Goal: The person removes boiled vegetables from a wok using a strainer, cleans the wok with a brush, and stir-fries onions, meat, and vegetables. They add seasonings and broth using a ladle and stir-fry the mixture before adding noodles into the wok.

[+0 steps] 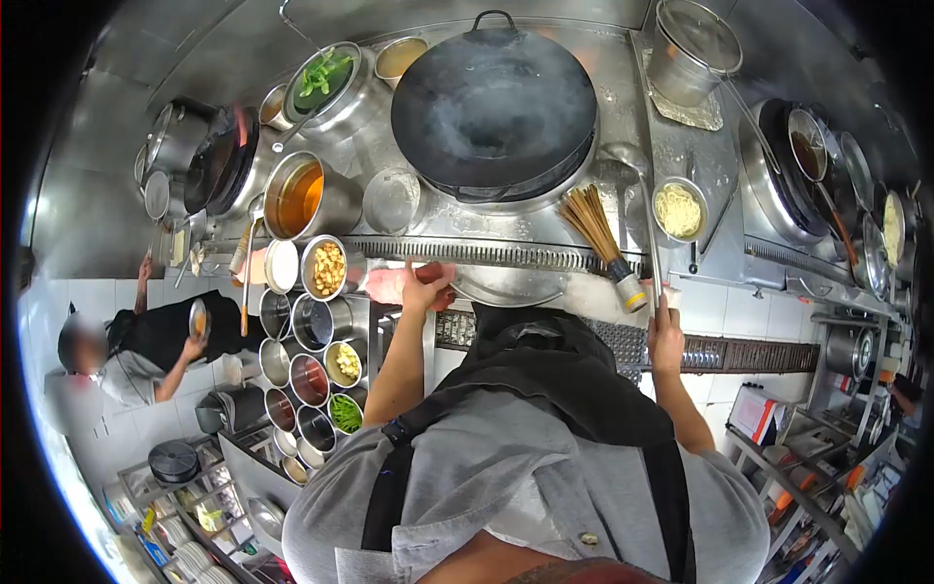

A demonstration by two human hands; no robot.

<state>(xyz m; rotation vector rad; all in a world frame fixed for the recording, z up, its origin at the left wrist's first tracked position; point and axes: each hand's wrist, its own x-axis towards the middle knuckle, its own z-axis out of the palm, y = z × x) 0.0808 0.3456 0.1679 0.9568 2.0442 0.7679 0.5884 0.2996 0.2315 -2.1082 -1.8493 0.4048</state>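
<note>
My left hand (423, 290) is closed on a pink cloth (386, 283) at the stove's front edge. In my right hand (665, 334) is the long handle of a ladle (625, 154), whose bowl rests on the steel stove top to the right of the wok. A large black wok (494, 112) sits on the burner ahead of me, with haze or steam over its inside. Between the wok and my right hand lies a bamboo brush (593, 229) with its bristles pointing away. A round metal lid or pan (511, 285) leans at the front edge between my hands.
To the left stand a pot of amber liquid (295, 198), a container of browned pieces (327, 268) and several ingredient tins (311, 323). A bowl of noodles (678, 211) and a strainer pot (693, 63) are on the right. A co-worker (146, 341) is at the far left.
</note>
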